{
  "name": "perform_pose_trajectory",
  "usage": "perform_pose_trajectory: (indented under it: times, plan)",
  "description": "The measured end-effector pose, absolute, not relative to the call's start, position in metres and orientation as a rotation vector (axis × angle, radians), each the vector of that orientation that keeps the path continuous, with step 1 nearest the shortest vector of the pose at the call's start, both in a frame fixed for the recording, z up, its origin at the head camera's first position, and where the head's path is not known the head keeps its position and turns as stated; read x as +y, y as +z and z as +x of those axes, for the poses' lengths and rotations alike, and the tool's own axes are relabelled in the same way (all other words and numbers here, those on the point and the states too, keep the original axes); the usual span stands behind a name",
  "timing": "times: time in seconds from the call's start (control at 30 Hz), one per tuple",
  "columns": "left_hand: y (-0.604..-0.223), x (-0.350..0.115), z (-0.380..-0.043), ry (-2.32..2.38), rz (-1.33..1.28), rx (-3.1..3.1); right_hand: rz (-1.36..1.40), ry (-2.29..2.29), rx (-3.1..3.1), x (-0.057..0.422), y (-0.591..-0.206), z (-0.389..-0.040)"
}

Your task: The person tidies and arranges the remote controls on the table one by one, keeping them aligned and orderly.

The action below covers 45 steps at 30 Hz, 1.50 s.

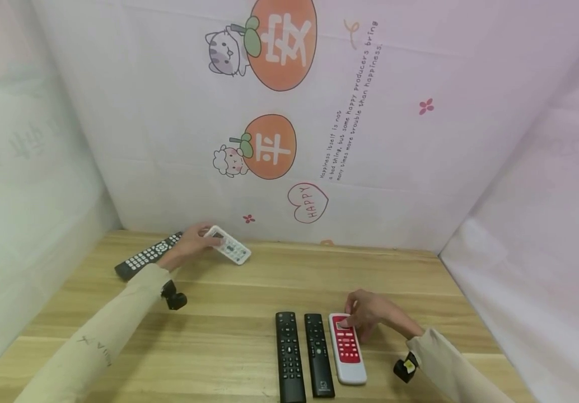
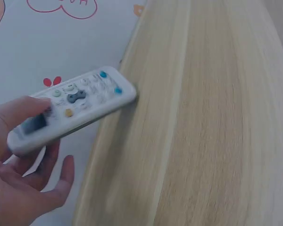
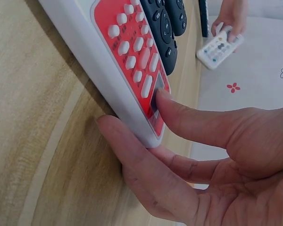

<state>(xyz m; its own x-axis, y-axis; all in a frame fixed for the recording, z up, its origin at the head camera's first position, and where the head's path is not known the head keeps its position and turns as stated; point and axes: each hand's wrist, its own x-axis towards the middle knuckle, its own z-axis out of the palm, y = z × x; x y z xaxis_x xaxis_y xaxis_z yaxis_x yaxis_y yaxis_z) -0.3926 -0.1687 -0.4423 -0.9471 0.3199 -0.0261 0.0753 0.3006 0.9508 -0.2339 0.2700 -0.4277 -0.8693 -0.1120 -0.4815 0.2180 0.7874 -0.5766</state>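
Note:
In the head view my left hand holds a white remote control at the back left. The left wrist view shows the thumb on top near the dark screen of the remote and fingers beneath; its far end tilts over the table's back edge. My right hand is at the far end of a white remote control with a red face. Seen from the right wrist, the thumb presses on that remote's screen while fingers curl about the end of its white body, which lies along the table.
Left of the red-faced remote lie two black remotes, a slimmer one and a wider one, roughly parallel. Another black remote with pale buttons lies behind my left forearm. Printed white cloth walls the wooden table at the back and sides.

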Motion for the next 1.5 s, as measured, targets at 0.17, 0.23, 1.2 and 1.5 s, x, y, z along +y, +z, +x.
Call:
perform_pose_trajectory:
  times: [0.17, 0.23, 1.2, 1.5]
  plan:
    - [-0.446, -0.166, -0.393, 1.856, 0.252, 2.326, 0.079, -0.902, 2.479, 0.269, -0.430, -0.233]
    - [-0.448, -0.164, -0.392, 1.863, 0.212, 2.334, 0.082, -0.905, 2.480, 0.269, -0.431, -0.232]
    - [-0.443, -0.164, -0.382, 1.906, 0.203, 2.108, 0.124, -0.973, 2.557, 0.268, -0.436, -0.228]
    - [-0.441, -0.161, -0.382, 1.929, 0.125, 2.044, 0.117, -1.013, 2.519, 0.270, -0.435, -0.226]
